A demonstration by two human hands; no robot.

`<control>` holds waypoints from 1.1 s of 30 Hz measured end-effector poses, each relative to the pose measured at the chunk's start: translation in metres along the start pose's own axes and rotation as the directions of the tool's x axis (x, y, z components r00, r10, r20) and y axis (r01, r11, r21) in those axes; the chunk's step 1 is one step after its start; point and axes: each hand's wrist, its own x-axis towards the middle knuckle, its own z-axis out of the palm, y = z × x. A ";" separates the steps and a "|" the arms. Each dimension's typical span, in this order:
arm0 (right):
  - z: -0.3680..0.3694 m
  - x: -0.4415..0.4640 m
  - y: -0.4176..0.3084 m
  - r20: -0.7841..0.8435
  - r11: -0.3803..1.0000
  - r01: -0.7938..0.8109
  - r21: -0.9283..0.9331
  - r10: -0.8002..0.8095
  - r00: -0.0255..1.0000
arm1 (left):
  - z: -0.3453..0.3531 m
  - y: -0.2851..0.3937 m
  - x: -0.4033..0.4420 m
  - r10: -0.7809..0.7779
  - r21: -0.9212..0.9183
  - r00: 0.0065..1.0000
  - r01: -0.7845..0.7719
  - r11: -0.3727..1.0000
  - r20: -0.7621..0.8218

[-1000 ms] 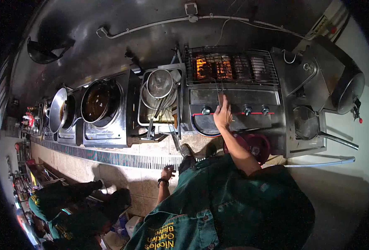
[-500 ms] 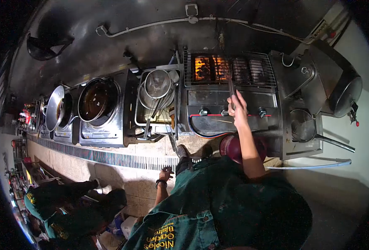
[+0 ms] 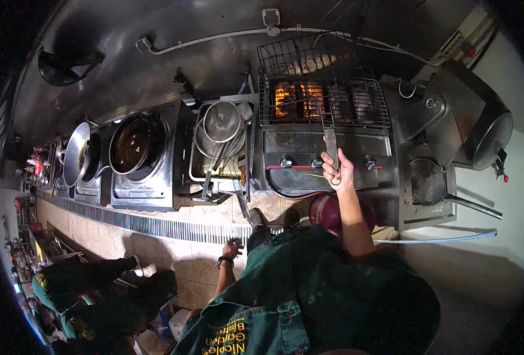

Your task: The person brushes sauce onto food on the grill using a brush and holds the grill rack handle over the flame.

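Observation:
My right hand (image 3: 341, 171) is closed around the flat metal handle of a wire grill basket (image 3: 272, 57). The basket is tilted up at the back of the lit grill (image 3: 266, 106), its mesh facing me. Inside it lies a browned piece of food (image 3: 312, 64) that looks like a fish. Orange heat glows on the left of the grill; the right burners look dark. My left hand (image 3: 232, 248) hangs low beside my body over the floor, fingers loosely apart and holding nothing, with a dark band on the wrist.
Left of the grill, a tray (image 3: 198, 171) holds strainers (image 3: 222, 121) and utensils. Further left, a wok of dark oil (image 3: 133, 142) sits on a stove. A long-handled pot (image 3: 429, 180) stands right. A maroon round object (image 3: 327, 214) is below. Another person (image 3: 90, 296) is lower left.
The grill basket has turned from edge-on to broadside, bringing the food into view. My right hand has rotated and lowered slightly with the handle. My left hand stays nearly still.

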 end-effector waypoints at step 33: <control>-0.036 0.055 0.060 0.172 -0.382 -0.273 -0.883 -0.804 0.569 | -0.001 -0.012 -0.005 -0.039 -0.048 0.999 0.038 0.998 -0.004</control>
